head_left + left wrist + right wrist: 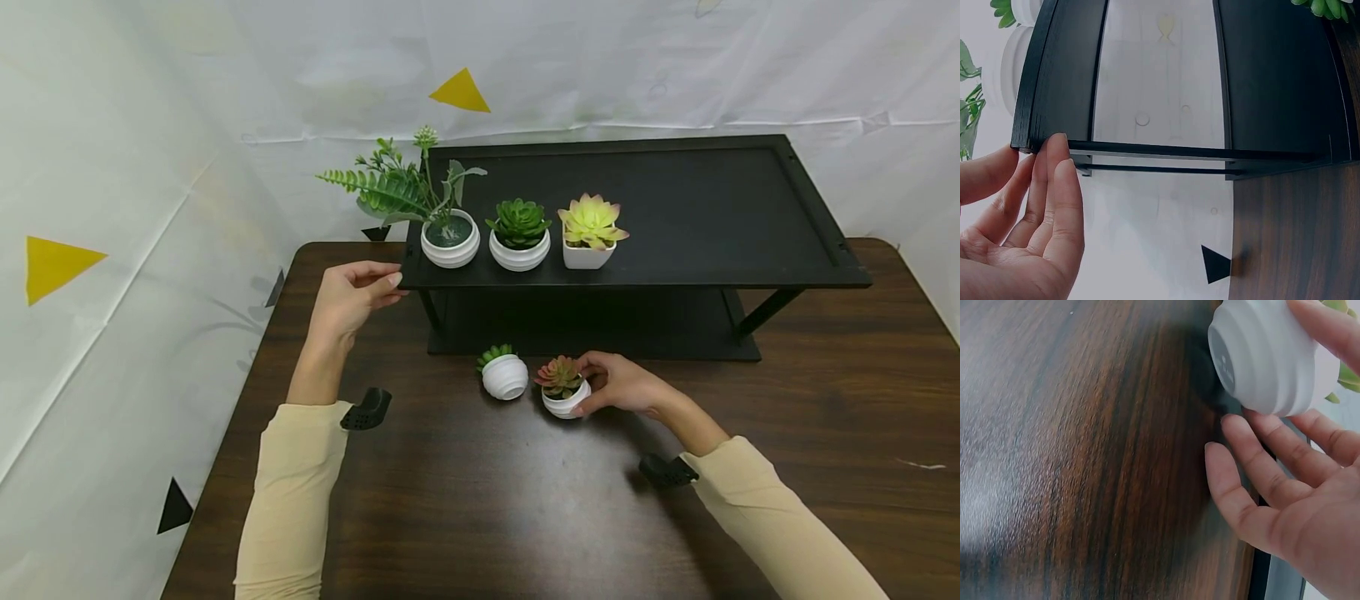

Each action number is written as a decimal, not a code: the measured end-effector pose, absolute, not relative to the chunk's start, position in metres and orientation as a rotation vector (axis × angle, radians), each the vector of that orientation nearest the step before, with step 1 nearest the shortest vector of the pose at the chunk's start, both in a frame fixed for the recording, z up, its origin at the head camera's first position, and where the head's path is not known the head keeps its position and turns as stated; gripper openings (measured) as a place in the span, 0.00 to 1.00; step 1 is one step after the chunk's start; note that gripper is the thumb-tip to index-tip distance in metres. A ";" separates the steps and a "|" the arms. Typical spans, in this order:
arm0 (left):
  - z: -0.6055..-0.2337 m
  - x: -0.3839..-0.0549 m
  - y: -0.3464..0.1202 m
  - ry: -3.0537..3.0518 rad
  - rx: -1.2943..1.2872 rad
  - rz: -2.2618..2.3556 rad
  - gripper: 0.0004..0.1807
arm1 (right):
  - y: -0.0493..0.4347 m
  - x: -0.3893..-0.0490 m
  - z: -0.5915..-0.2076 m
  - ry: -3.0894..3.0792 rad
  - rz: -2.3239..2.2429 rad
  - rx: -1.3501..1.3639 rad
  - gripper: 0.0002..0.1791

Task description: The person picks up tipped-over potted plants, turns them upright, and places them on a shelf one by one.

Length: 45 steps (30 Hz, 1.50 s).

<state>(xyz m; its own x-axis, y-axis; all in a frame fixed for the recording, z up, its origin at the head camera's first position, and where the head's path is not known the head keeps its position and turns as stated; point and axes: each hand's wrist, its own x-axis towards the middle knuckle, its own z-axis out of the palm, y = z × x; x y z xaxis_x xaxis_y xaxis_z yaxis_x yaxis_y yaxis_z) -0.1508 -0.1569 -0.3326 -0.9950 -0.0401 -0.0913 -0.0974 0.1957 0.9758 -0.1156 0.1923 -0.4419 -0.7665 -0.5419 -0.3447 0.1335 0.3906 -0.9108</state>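
My left hand (347, 298) pinches the front left corner of the black shelf's top board (690, 217), thumb on one face and fingers on the other in the left wrist view. With thumb and fingers, my right hand (618, 383) holds a white ribbed pot (1266, 356) carrying a reddish succulent (559, 377). The pot's underside faces the right wrist camera. Just left of it, a second white pot (505, 377) lies tipped over on the table, its green succulent (495, 355) pointing to the back left.
Along the top board's front left stand a leafy fern-like plant (397, 192) in a round white pot, a dark green succulent (519, 222) and a yellow-green succulent (591, 220) in a square pot. The shelf's lower board (585, 329) sits above the brown table (480, 517). White sheeting hangs behind.
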 end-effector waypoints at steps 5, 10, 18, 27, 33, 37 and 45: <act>-0.331 -0.151 -0.157 2.408 -0.145 1.943 0.14 | 0.195 -0.114 -0.443 2.033 -1.399 -0.411 0.34; -0.332 -0.151 -0.157 2.411 -0.150 1.936 0.14 | 0.196 -0.113 -0.443 2.067 -1.344 -0.461 0.40; -0.332 -0.152 -0.157 2.412 -0.147 1.935 0.14 | 0.202 -0.111 -0.449 2.116 -1.294 -0.544 0.39; -0.333 -0.152 -0.157 2.404 -0.144 1.944 0.15 | 0.207 -0.109 -0.453 2.059 -1.343 -0.615 0.39; -0.333 -0.151 -0.157 2.412 -0.141 1.943 0.14 | 0.208 -0.109 -0.456 2.089 -1.319 -0.642 0.40; -0.332 -0.151 -0.156 2.414 -0.143 1.942 0.14 | 0.206 -0.107 -0.458 2.130 -1.327 -0.640 0.40; -0.332 -0.151 -0.156 2.421 -0.146 1.933 0.14 | 0.201 -0.099 -0.460 2.282 -1.314 -0.602 0.38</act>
<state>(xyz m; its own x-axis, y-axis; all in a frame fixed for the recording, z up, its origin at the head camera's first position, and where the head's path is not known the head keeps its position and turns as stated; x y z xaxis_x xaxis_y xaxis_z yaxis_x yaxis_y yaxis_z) -0.1510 -0.1562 -0.3324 -0.9948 -0.0485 -0.0899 -0.0984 0.2191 0.9707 -0.0989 0.2006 -0.4600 -0.8099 -0.5660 -0.1539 -0.1511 0.4548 -0.8777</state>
